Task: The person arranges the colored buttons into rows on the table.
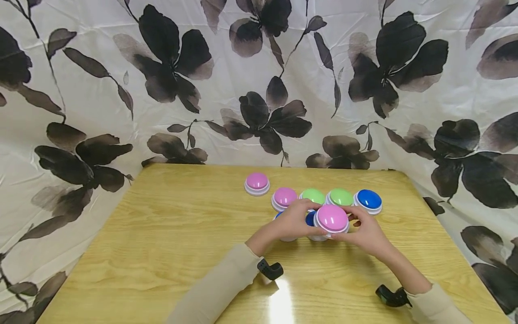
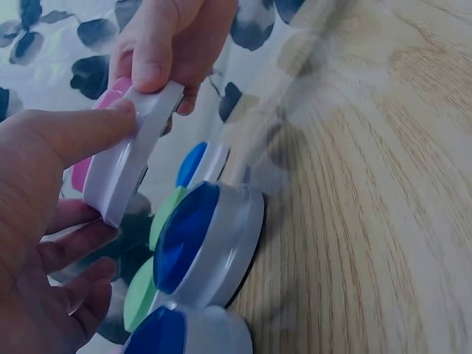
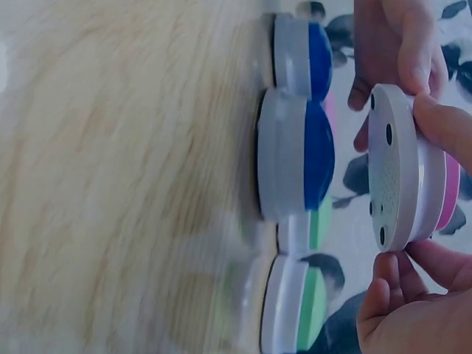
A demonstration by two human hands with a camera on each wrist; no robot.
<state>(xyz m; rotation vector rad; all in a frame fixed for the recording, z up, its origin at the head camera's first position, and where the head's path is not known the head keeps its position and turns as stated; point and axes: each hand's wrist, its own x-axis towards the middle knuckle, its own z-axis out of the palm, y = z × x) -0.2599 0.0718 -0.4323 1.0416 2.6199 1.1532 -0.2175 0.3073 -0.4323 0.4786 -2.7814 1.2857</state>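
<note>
A pink push button (image 1: 332,218) with a round white base is held up off the table between both hands. My left hand (image 1: 297,219) grips its left edge, thumb toward me. The right hand (image 1: 366,231) pinches the opposite edge. In the right wrist view the base's underside (image 3: 391,169) shows dark round feet and small holes, clear of the table. Close below stand two blue buttons, one (image 2: 188,236) nearly beneath the held one and another (image 2: 158,332) to its left, both partly hidden by my left hand in the head view.
Behind the hands runs a row: a pink button (image 1: 285,197), a green button (image 1: 313,195), a second green button (image 1: 341,197) and a blue button (image 1: 368,199). Another pink button (image 1: 257,182) stands apart, farther back left. Floral cloth (image 1: 226,81) hangs behind the wooden table (image 1: 162,234).
</note>
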